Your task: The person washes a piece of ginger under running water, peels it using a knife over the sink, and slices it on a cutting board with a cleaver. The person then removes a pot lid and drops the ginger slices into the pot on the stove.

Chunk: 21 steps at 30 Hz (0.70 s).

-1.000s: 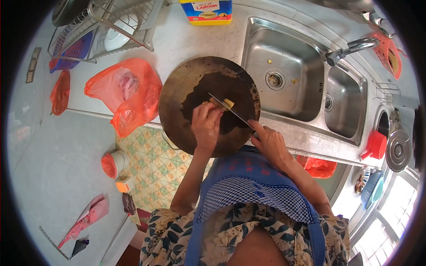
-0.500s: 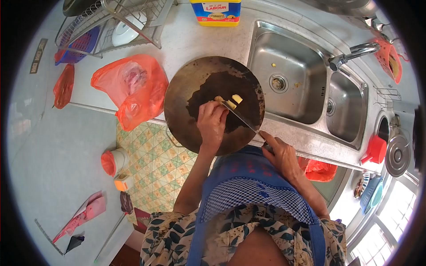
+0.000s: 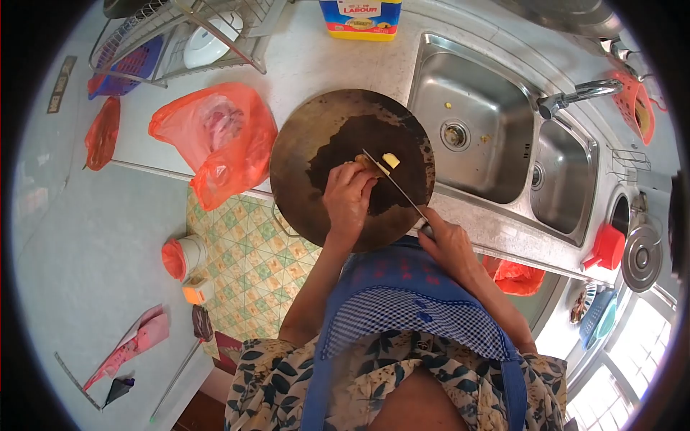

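A round, dark-stained chopping board [image 3: 298, 154] lies at the counter's edge in front of me. On it, my left hand [image 3: 348, 200] pinches a brown-skinned, yellow-fleshed piece of ginger [image 3: 361, 159], partly covered by the fingers. My right hand [image 3: 447, 244] is wrapped around the dark handle of a knife [image 3: 406, 194]. Its thin blade slants up and left across the board, with the tip against the ginger. Just right of the blade rests a cut yellow chunk of ginger [image 3: 390, 159].
An orange-red plastic bag [image 3: 248, 140] sits left of the board. To the right is a steel double sink [image 3: 474, 79] with yellow scraps and a faucet [image 3: 582, 93]. A dish rack [image 3: 169, 79] and a yellow-blue container [image 3: 363, 20] stand behind. The red dipper [image 3: 609, 244] is far right.
The knife blade has shifted from the ginger's right side onto and across it, its tip reaching higher. The whole view has moved slightly. Both hands keep their grips.
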Tool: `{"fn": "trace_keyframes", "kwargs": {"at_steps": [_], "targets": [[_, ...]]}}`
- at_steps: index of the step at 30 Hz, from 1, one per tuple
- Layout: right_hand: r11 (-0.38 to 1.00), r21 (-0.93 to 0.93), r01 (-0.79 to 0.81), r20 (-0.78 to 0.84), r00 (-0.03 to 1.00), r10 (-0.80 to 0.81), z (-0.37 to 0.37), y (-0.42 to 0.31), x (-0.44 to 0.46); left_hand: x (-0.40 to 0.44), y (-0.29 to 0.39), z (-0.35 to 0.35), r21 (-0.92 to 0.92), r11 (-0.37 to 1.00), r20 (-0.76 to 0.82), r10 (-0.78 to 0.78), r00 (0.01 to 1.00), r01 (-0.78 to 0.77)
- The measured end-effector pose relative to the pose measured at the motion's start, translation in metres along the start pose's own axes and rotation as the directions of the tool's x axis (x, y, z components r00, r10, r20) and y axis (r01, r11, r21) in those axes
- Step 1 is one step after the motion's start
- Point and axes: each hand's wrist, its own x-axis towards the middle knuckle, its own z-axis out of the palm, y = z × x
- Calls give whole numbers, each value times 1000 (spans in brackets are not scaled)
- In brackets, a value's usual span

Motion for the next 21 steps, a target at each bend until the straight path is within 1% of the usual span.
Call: {"fn": "trace_keyframes", "kwargs": {"at_steps": [4, 6, 9, 10, 12, 16, 19, 21], "targets": [[999, -18, 42, -32, 999, -43, 5, -8, 29, -5, -2, -2, 27, 1000, 20, 7, 1000, -8], [996, -45, 79, -63, 995, -82, 10, -1, 34, -7, 1, -3, 51, 998, -3, 32, 999, -32], [991, -2, 132, -147, 980, -131, 20, 3, 27, -8, 0, -2, 65, 996, -12, 64, 998, -63], [992, 39, 117, -144, 984, -110, 20, 2, 25, -9, -1, -3, 70, 995, -10, 72, 997, -72], [989, 116, 89, -133, 988, -74, 10, -1, 21, -8, -2, -4, 40, 998, -6, 43, 999, -42], [985, 145, 92, -119, 990, -75, -3, -6, 5, -5, 1, -6, -44, 998, 7, -51, 999, 51], [985, 153, 77, -91, 994, -64, -8, -10, -3, -4, -2, -6, -7, 1000, 4, -3, 1000, 3], [986, 150, 68, -74, 996, -57, -9, -11, -5, -4, -2, -6, -18, 1000, 12, 2, 1000, -1]]}}
